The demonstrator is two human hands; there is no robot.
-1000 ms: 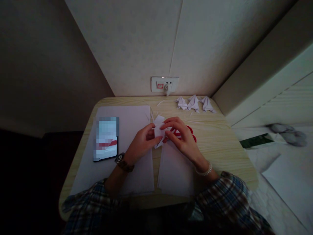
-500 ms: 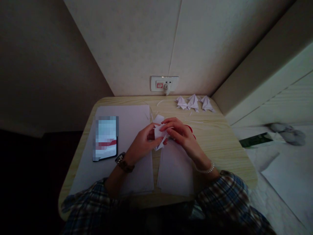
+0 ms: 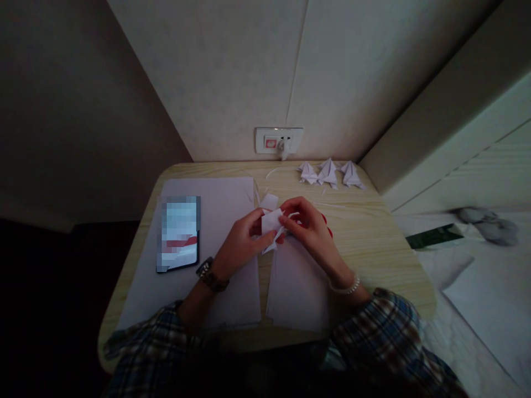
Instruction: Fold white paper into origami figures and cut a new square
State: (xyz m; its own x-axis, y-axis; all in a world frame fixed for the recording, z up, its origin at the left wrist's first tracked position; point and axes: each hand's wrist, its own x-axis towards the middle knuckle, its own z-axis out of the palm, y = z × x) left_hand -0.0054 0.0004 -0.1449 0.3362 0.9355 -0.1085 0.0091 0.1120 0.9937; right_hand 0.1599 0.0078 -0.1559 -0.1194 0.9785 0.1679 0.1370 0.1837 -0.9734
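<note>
A small folded white paper (image 3: 271, 221) is held between both hands above the middle of the table. My left hand (image 3: 244, 239) grips its left and lower side, thumb in front. On the right edge, my right hand (image 3: 306, 224) pinches the paper between thumb and fingers; some fingertips are hidden behind it. Partly covered by the right hand are the red handles of what look like scissors (image 3: 329, 225). Below the hands lies a stack of narrow white paper (image 3: 298, 287). Behind the folded piece rests a small white paper strip (image 3: 270, 200).
Three folded paper frogs (image 3: 327, 173) stand at the table's back right. A phone (image 3: 181, 235) lies on large white sheets (image 3: 228, 193) at left. Thin paper scraps (image 3: 271, 173) are scattered near the back. A wall socket (image 3: 279, 141) with a plug sits above the table (image 3: 373, 249).
My right hand's fingers have shifted from over the top of the folded paper to a pinch on its right edge. More of the paper's front face shows.
</note>
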